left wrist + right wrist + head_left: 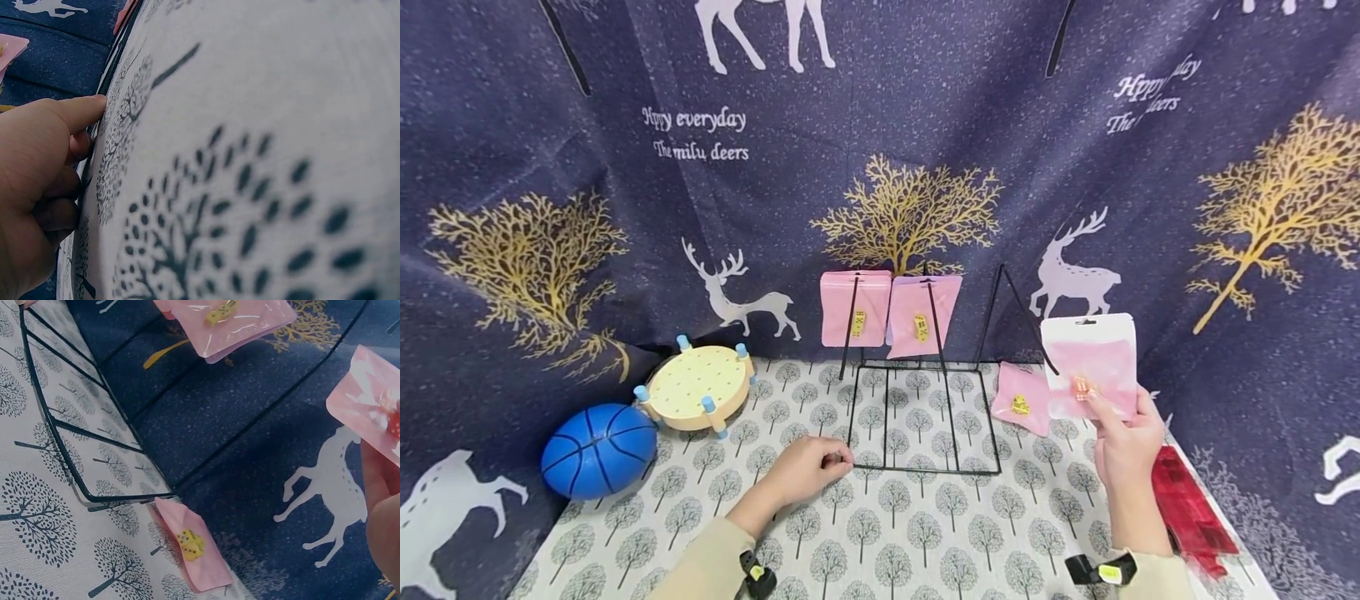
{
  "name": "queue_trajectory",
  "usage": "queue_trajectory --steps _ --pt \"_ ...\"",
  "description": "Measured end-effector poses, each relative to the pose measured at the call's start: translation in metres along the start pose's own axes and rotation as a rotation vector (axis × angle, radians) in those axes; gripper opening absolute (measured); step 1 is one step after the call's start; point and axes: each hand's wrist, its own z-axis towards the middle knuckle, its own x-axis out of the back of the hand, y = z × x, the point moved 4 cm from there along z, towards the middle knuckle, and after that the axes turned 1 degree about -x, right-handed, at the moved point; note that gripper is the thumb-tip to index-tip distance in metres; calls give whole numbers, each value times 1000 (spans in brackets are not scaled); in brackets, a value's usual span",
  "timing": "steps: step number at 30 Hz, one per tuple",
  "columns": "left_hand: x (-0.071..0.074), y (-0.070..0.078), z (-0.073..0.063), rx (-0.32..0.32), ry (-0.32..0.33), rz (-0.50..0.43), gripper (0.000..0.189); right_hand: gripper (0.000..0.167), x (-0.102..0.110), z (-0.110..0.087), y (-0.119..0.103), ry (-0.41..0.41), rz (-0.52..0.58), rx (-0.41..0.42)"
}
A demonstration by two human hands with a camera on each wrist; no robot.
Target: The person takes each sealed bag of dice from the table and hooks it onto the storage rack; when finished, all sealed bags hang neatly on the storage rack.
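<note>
A dark blue curtain (925,108) with golden trees and white deer surrounds the counter (925,533), covered by a tree-print cloth.

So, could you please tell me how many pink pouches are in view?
4: two hang on the black wire rack, left and right; one lies beside its base; the right hand holds one.

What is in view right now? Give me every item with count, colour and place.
Wire rack: 1, black, centre of the table.
Pouches on rack: 2, pink, hanging on its prongs.
Loose pouch: 1, pink, on the cloth right of the rack.
Held pouch: 1, pink and white, raised at right.
Ball: 1, blue, left.
Peg board: 1, cream with blue pegs, behind the ball.
Red packet: 1, right edge.
Left hand: at the rack's front edge.
Right hand: pinches the held pouch.
</note>
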Motion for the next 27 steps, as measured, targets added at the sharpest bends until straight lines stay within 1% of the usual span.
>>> queue_trajectory --steps 1,3,4,5,8,9,11,12,15,18,24,27 --pt "0 0 0 -1 0 -1 3 40 -1 -2 -2 -17 34 6" --pt "0 -1 0 -1 -4 -3 3 39 -3 -5 -6 -57 55 24" --pt "-1 -1 0 1 -7 -4 4 39 -3 -6 -7 -79 87 29" --pt "-1 -1 0 4 -9 -7 4 39 -4 -8 -9 -101 81 40" --pt "-1 -2 0 9 -15 -14 4 37 -6 -12 -12 -172 148 53" --pt "-1 -2 0 8 -14 -16 4 37 -6 -13 -13 -193 191 53" --pt "-1 -1 0 4 -10 -17 4 38 -7 -15 -15 -233 220 61" --pt "-1 -1 0 0 -8 -18 4 38 -7 -16 -16 -250 255 62" --pt "0 0 1 -3 -6 -23 4 40 -9 -19 -20 -294 299 78" --pt "0 0 1 4 -9 -18 3 37 -10 -20 -22 -325 345 87" --pt "0 0 0 6 -10 -9 3 35 -13 -25 -25 -371 362 90" --pt "0 0 0 -1 -6 -11 4 36 -17 -28 -25 -427 366 90"
